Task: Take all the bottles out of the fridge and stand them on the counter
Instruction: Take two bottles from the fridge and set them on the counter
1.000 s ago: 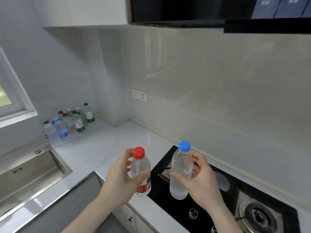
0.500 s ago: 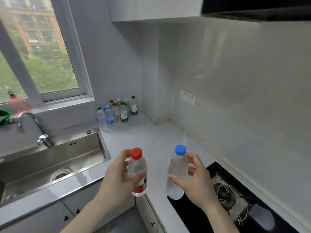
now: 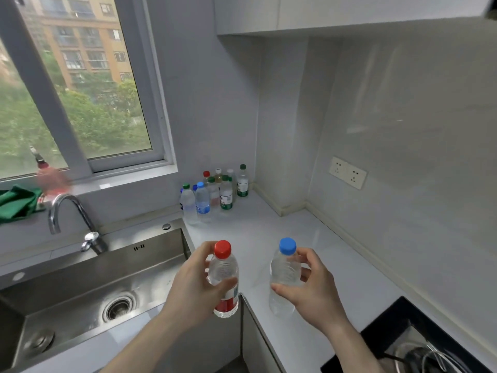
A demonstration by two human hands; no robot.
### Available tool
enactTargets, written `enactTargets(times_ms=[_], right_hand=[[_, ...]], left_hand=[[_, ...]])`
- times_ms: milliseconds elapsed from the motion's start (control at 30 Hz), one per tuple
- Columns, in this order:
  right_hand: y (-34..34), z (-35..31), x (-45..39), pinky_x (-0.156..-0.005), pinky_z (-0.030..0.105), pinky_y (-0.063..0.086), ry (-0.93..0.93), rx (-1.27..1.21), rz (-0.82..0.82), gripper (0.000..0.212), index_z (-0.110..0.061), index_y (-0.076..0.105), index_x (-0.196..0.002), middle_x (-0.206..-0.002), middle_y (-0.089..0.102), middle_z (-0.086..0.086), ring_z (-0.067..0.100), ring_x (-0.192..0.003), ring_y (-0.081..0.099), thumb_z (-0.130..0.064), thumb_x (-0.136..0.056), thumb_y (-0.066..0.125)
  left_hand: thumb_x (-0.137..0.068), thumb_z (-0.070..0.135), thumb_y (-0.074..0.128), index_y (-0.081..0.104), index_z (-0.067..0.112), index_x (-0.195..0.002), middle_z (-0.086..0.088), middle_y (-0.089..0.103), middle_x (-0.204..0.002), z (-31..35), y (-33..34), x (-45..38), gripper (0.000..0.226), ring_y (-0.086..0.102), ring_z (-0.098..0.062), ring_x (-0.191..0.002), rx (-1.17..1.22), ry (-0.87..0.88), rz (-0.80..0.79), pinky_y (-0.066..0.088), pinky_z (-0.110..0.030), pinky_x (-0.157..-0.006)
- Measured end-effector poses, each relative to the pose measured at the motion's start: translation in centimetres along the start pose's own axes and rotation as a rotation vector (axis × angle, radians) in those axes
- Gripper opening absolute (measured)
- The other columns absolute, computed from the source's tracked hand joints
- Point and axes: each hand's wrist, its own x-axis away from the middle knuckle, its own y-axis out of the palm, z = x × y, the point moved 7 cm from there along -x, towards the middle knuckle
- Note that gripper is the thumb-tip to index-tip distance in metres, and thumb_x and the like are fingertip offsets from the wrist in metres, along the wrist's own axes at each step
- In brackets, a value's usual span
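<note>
Both bottles ride upright, the left hand (image 3: 193, 289) wrapped round the red-capped bottle (image 3: 224, 278) and the right hand (image 3: 312, 289) round the blue-capped bottle (image 3: 283, 275), over the bench's (image 3: 269, 232) front edge, with the standing cluster of bottles (image 3: 215, 192) ahead in its far corner.

left hand (image 3: 197, 289) red-capped bottle (image 3: 223, 278), right hand (image 3: 312, 288) blue-capped bottle (image 3: 283, 275)
</note>
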Motion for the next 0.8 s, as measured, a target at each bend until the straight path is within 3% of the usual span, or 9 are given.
enactTargets(times_ms=[233, 333, 533, 800], right_hand=[[5.7, -0.4, -5.8, -0.073, 0.009, 0.049, 0.041, 0.014, 0.056, 0.063, -0.039, 0.057, -0.113, -0.115, 0.065, -0.021, -0.002, -0.099, 0.066, -0.020, -0.067, 0.095], [7.1, 0.2, -7.9, -0.085, 0.018, 0.049, 0.065, 0.038, 0.069, 0.064, -0.038, 0.057, -0.115, -0.118, 0.064, -0.021, 0.002, -0.107, 0.064, -0.021, -0.066, 0.095], [9.2, 1.6, -12.6, -0.091, 0.031, 0.053, 0.125, 0.106, 0.094, 0.067, -0.036, 0.057, -0.116, -0.116, 0.064, -0.020, 0.004, -0.111, 0.061, -0.023, -0.063, 0.095], [12.5, 4.8, -20.8, -0.081, 0.023, 0.042, 0.209, 0.157, 0.047, 0.067, -0.034, 0.052, -0.119, -0.116, 0.061, -0.013, 0.012, -0.107, 0.057, -0.020, -0.067, 0.092]], left_hand=[[-0.073, 0.039, 0.088, 0.055, 0.047, -0.112, 0.028, 0.057, -0.114, -5.3, -2.1, -7.7, 0.052, 0.063, -0.006, -0.104, -0.097, 0.034, -0.103, 0.056, -0.041, -0.090], [-0.072, 0.036, 0.090, 0.055, 0.045, -0.114, 0.025, 0.057, -0.114, -7.1, -2.2, -10.3, 0.055, 0.062, -0.011, -0.103, -0.138, 0.016, -0.123, 0.054, -0.038, -0.091], [-0.069, 0.035, 0.090, 0.056, 0.038, -0.118, 0.020, 0.059, -0.117, -9.9, -1.4, -15.3, 0.060, 0.061, -0.018, -0.103, -0.211, -0.012, -0.144, 0.054, -0.040, -0.091], [-0.069, 0.036, 0.090, 0.048, 0.033, -0.101, 0.016, 0.059, -0.103, -13.5, 2.3, -23.1, 0.053, 0.056, -0.018, -0.093, -0.340, -0.042, -0.174, 0.048, -0.031, -0.079]])
